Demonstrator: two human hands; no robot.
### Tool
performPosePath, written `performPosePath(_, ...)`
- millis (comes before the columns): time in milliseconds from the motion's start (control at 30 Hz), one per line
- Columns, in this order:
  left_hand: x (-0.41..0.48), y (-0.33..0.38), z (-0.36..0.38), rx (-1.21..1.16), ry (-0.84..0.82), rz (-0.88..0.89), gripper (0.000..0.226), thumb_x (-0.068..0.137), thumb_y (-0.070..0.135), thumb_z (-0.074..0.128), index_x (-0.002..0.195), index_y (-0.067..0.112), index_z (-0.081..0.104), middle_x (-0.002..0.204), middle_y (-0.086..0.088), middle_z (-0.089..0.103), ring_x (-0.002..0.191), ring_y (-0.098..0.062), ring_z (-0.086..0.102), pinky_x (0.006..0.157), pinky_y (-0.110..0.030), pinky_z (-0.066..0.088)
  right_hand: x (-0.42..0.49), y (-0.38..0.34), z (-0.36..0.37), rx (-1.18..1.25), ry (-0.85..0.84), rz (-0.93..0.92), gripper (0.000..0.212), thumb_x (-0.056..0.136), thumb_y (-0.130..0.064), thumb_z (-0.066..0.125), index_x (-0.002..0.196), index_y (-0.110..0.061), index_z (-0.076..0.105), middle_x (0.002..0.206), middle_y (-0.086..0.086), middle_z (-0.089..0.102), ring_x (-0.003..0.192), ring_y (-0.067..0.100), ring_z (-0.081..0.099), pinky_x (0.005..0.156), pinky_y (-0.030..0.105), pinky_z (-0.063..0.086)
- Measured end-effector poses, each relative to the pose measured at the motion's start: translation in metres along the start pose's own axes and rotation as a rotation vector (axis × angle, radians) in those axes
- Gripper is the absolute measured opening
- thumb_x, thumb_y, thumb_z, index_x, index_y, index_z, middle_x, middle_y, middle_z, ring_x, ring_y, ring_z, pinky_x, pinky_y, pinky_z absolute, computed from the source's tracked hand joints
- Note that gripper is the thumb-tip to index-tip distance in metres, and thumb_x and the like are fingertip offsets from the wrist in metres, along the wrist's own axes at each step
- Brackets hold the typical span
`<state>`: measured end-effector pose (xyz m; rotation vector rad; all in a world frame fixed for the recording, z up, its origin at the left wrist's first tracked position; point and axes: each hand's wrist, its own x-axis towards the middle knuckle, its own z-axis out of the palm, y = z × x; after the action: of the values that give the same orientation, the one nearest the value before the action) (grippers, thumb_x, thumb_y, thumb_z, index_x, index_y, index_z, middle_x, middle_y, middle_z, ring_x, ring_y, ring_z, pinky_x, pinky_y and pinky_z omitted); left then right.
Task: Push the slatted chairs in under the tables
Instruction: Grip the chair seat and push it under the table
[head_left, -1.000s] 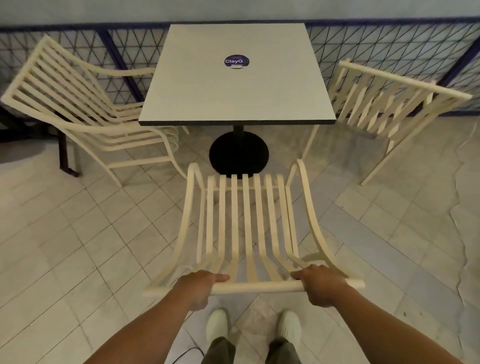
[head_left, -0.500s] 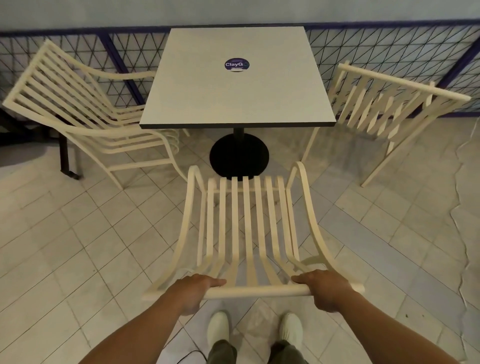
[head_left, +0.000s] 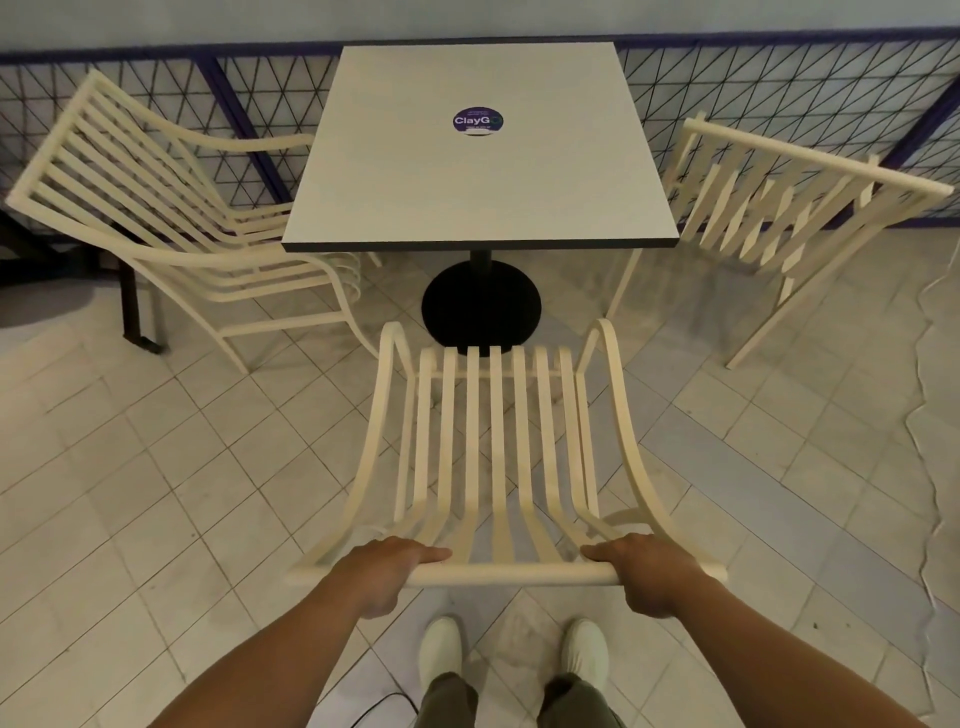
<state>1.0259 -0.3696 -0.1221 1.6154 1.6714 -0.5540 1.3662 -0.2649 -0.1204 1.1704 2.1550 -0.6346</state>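
A cream slatted chair (head_left: 493, 441) stands right in front of me, facing a square white table (head_left: 478, 171) on a black round base (head_left: 480, 306). My left hand (head_left: 382, 571) grips the left part of the chair's top rail. My right hand (head_left: 649, 571) grips the right part of the same rail. The chair's front edge sits just short of the table's near edge, over the near rim of the base.
A second slatted chair (head_left: 171, 223) stands at the table's left side, a third slatted chair (head_left: 789, 218) at the right. A purple-framed mesh fence (head_left: 753, 88) runs behind. A dark post (head_left: 136, 306) stands at left. The floor is tiled; my shoes are below the rail.
The chair and both hands have shifted slightly forward toward the table. My grip on the top rail is unchanged.
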Motion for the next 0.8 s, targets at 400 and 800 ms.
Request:
performPosePath(400,-0.005,0.000,-0.012,-0.003,-0.016,-0.002,0.083,0.088,0.023,0.061,0.150,0.055,0.017,0.139,0.005,0.051,0.104,-0.018,0.058,0.074,-0.028,0.045,0.005,-0.004,-0.012,0.035,-0.060,-0.012,0.066,0.085,-0.029,0.061,0.143,-0.045,0.035,0.128,-0.004,0.057,0.107,0.018,0.057,0.093,0.039,0.049)
performPosePath(800,-0.022,0.033,-0.034,-0.107,0.021,0.015,0.083,0.083,0.068,0.060,0.154,0.041,0.025,0.157,0.002,0.034,0.136,-0.020,0.041,0.102,-0.035,0.040,-0.004,-0.039,-0.046,0.049,-0.033,-0.054,0.083,0.083,-0.065,0.058,0.152,-0.034,0.023,0.148,0.002,0.044,0.127,0.024,0.047,0.099,0.038,0.038)
